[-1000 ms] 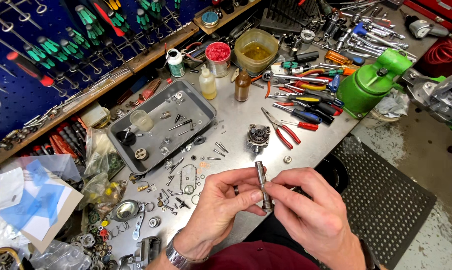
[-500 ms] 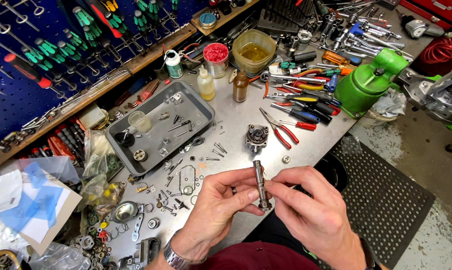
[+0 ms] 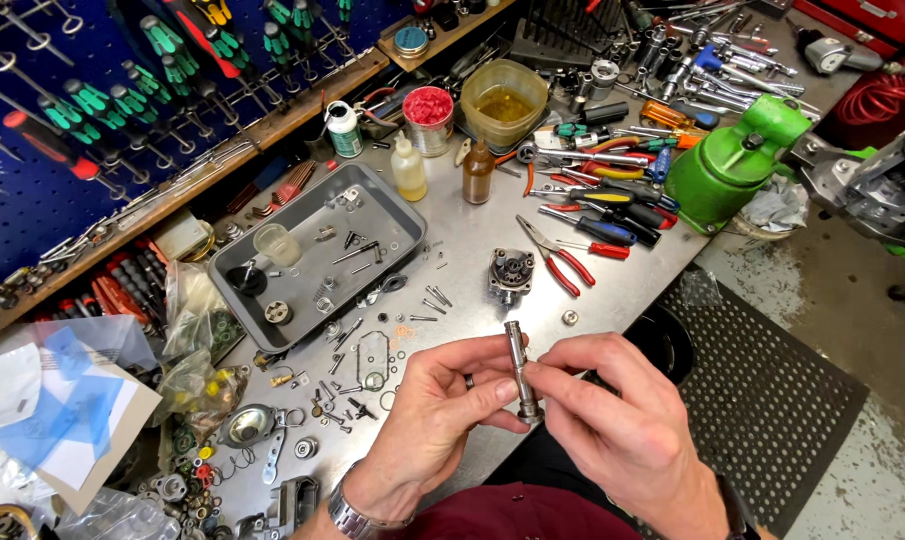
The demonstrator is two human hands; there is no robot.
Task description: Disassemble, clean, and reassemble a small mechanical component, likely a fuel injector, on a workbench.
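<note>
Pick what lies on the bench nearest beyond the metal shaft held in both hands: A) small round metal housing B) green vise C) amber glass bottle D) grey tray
A: the small round metal housing sits just beyond the metal shaft, which the left hand and right hand pinch; the other things lie farther off.

Bare hands, ring on left hand [image 3: 428, 425], metal wristwatch [image 3: 353, 517], maroon garment [image 3: 518, 512]
</note>
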